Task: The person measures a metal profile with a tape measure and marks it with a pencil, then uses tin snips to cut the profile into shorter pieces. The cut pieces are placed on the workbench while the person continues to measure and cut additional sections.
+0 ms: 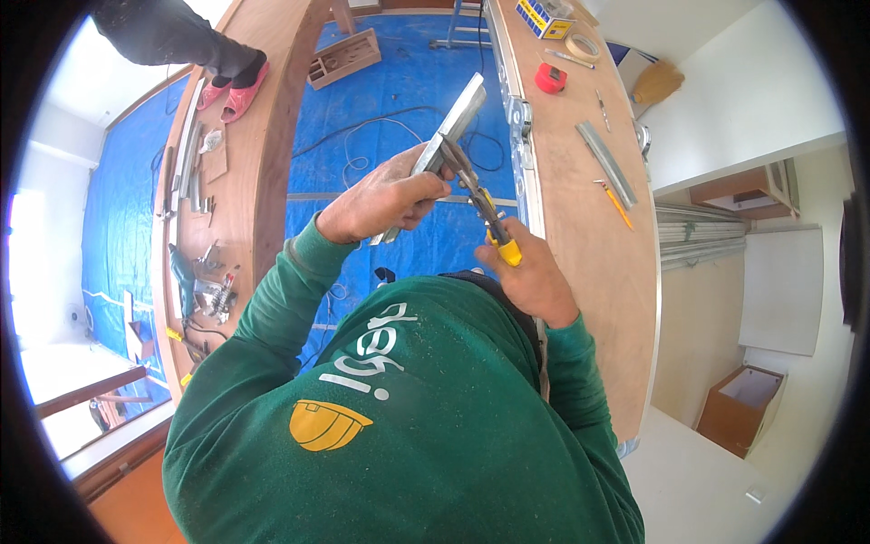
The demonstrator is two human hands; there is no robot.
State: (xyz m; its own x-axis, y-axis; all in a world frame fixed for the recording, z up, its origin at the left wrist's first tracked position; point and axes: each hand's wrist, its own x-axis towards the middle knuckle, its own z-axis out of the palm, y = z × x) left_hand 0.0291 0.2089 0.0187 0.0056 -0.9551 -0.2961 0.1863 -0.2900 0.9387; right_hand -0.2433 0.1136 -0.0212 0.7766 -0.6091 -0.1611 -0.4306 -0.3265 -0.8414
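My left hand [390, 197] is closed around a short length of grey metal channel [460, 107], which slants up and to the right above the blue floor sheet. In my right hand [540, 276] is a pair of tin snips [492, 220] with yellow handles. Its dark jaws meet the channel's edge just beside my left fingers. How far the jaws are apart I cannot make out. Both hands are held in front of my body, to the left of a plywood bench top.
On the bench [598, 308] at the right lie a red tape measure [550, 78], another channel piece [606, 163], an orange-handled tool [615, 203] and a tape roll [582, 47]. A power drill [182, 277] rests on the left-hand boards. Someone in pink slippers [245, 94] stands at upper left. Cables cross the blue sheet [362, 68].
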